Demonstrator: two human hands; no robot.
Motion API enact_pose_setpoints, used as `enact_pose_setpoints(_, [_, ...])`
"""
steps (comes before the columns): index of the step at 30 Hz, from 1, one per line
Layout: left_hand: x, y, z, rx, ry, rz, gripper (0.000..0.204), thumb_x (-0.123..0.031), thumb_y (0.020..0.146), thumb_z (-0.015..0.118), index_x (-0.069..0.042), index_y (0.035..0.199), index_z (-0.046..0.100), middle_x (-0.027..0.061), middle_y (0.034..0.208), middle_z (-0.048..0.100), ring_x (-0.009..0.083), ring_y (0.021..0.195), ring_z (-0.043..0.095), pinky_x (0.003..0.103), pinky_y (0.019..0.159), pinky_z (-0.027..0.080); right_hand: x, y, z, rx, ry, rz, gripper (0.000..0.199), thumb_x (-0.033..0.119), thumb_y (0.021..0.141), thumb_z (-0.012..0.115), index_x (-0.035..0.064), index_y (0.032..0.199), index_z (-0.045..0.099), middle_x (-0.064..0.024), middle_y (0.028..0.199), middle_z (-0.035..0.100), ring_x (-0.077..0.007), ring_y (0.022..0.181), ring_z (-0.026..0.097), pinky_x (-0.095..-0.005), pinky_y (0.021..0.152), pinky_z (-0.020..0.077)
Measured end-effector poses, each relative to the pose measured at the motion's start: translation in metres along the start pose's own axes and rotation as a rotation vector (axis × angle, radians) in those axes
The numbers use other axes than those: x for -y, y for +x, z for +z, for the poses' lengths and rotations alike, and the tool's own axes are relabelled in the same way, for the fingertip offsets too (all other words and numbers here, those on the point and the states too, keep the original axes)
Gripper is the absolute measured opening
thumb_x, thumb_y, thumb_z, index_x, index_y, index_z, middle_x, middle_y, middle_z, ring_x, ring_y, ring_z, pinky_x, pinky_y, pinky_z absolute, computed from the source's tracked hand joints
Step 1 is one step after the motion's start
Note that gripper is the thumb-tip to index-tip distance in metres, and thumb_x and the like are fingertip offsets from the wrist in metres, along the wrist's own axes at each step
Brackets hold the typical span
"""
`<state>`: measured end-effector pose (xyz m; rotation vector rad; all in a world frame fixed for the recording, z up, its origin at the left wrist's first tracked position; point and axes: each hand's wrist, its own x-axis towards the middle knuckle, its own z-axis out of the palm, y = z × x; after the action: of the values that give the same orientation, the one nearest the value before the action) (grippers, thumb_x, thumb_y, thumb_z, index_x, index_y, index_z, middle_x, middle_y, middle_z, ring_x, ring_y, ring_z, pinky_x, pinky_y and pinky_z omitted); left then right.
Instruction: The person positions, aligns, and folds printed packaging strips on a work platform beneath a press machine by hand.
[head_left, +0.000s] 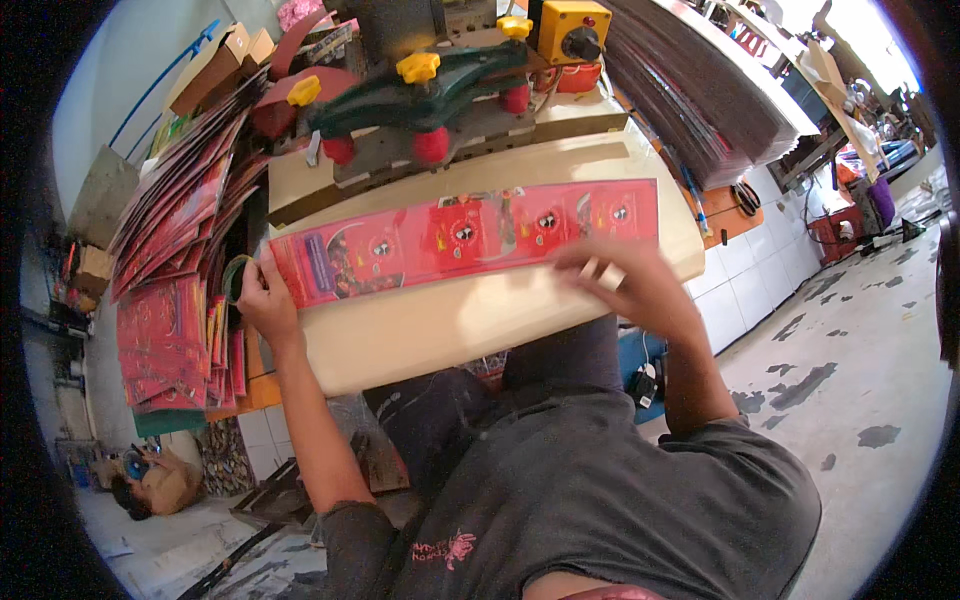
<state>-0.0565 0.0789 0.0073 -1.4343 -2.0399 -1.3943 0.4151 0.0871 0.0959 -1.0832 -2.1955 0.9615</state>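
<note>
A long red printed card strip (470,238) with several round punched holes lies across the cream work board (470,320). My left hand (262,295) pinches the strip's left end at the board's left edge. My right hand (625,280) lies flat on the strip's right part, fingers spread and pressing down. Behind the strip stands a press machine (430,95) with a green arm, yellow knobs and red round feet.
Stacks of red printed cards (175,290) pile up on the left. A roll of tape (232,275) sits beside my left hand. A yellow switch box (570,30) is at the back. Dark sheet stacks (700,90) lie at right. Another person (150,480) sits on the floor lower left.
</note>
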Motion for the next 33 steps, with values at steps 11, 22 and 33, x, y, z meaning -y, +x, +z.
enact_pose_setpoints(11, [0.003,-0.002,0.007,0.04,0.029,-0.047,0.039,-0.034,0.108,0.061,0.001,0.091,0.063,0.0128,0.071,0.064,0.0202,0.061,0.059,0.037,0.06,0.048,-0.151,-0.018,-0.054,-0.724,-0.39,0.306,0.037,0.035,0.099,0.071,-0.0014,0.101,0.075,-0.0171,0.09,0.073,-0.031,0.081,0.07,-0.0418,0.076,0.0535])
enact_pose_setpoints(22, [0.008,-0.004,0.008,0.146,-0.013,-0.026,0.036,-0.032,0.107,0.061,0.003,0.103,0.067,0.0133,0.078,0.065,0.0209,0.07,0.06,0.036,0.069,0.051,-0.192,-0.007,-0.043,-0.697,0.05,0.211,0.028,0.028,0.103,0.069,0.0,0.104,0.071,-0.0095,0.096,0.073,-0.0154,0.085,0.068,-0.0303,0.08,0.0539])
enact_pose_setpoints(33, [-0.001,-0.012,0.002,0.203,-0.125,0.023,0.038,-0.033,0.109,0.06,0.004,0.112,0.07,0.0146,0.087,0.072,0.0189,0.079,0.065,0.034,0.075,0.053,-0.191,-0.008,-0.042,-0.818,0.213,0.204,0.026,0.023,0.108,0.063,-0.0019,0.114,0.069,-0.0057,0.105,0.072,-0.0091,0.094,0.064,-0.0253,0.084,0.0511])
